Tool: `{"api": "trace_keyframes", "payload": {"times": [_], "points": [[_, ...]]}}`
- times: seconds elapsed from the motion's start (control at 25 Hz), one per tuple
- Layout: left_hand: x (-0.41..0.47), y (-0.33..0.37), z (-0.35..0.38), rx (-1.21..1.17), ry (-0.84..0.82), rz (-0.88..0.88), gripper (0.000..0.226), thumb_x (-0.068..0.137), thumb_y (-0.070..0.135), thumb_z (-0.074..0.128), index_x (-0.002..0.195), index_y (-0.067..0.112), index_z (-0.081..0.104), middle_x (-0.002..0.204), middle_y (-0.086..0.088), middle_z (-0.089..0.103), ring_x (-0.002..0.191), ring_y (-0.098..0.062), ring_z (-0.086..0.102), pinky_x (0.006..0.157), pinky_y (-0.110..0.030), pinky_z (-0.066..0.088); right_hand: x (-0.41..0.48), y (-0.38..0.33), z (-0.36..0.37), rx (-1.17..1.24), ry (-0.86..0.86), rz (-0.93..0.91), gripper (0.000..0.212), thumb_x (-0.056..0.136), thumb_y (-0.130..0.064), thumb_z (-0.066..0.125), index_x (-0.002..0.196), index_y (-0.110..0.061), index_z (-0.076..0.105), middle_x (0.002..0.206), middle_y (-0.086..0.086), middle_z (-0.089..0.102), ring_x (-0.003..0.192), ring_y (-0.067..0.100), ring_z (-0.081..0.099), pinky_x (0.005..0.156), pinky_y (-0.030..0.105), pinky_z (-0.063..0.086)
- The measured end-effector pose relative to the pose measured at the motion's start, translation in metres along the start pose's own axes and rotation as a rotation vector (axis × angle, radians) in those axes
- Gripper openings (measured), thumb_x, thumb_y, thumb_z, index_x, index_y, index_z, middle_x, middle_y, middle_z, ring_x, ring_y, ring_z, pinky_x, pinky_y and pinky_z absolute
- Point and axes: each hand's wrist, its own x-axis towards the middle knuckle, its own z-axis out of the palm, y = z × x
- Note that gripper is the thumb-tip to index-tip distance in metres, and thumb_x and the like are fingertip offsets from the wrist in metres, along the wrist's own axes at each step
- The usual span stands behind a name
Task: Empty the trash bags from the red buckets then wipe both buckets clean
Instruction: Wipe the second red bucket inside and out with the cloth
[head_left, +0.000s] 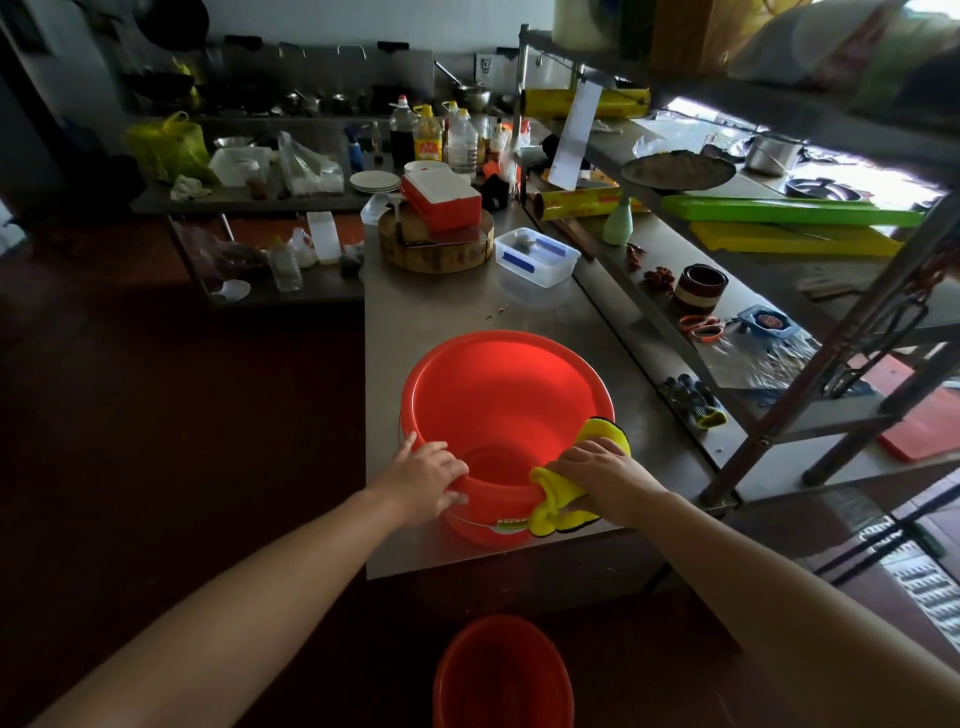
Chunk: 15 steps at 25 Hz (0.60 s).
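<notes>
A red bucket (498, 400) stands upright near the front edge of a steel counter (441, 312); its inside shows no bag. My left hand (423, 475) grips the bucket's near-left rim, fingers curled over the edge. My right hand (597, 475) holds a yellow cloth (550, 499) against the near-right rim, the cloth draped over the rim and down the outer wall. A second red bucket (501, 675) stands on the dark floor below the counter's front edge, between my forearms.
Behind the bucket on the counter lie a round wooden chopping block (434, 249) with a red box on it and a clear plastic container (537, 257). A metal shelf rack (779, 270) with clutter runs along the right. Bottles crowd the back.
</notes>
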Motion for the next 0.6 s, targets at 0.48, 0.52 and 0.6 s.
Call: {"api": "trace_keyframes", "payload": {"times": [0.48,0.52,0.6], "points": [[-0.037,0.019,0.05,0.091,0.278,0.177,0.04,0.096,0.057,0.046,0.123,0.032,0.064,0.115,0.012,0.068,0.119,-0.013,0.057,0.122,-0.057,0.011,0.008,-0.038,0.0,0.207,-0.371,0.065,0.055,0.097,-0.067,0.041,0.132,-0.028,0.057,0.131,0.001,0.062,0.125,0.024,0.053,0.106,0.04,0.034],[-0.045,0.021,0.058,0.113,0.308,0.206,0.04,0.096,0.058,0.046,0.119,0.033,0.066,0.111,0.012,0.068,0.113,-0.013,0.06,0.12,-0.055,0.02,0.009,-0.045,0.005,0.247,-0.401,0.086,0.053,0.097,-0.066,0.041,0.127,-0.025,0.059,0.126,0.005,0.064,0.119,0.027,0.056,0.097,0.037,0.038],[-0.06,0.029,0.075,0.143,0.348,0.258,0.036,0.095,0.058,0.047,0.113,0.034,0.067,0.108,0.012,0.067,0.107,-0.013,0.062,0.115,-0.05,0.031,0.011,-0.062,0.016,0.328,-0.467,0.12,0.049,0.099,-0.06,0.042,0.127,-0.023,0.059,0.127,0.009,0.064,0.117,0.029,0.058,0.091,0.034,0.042]]}}
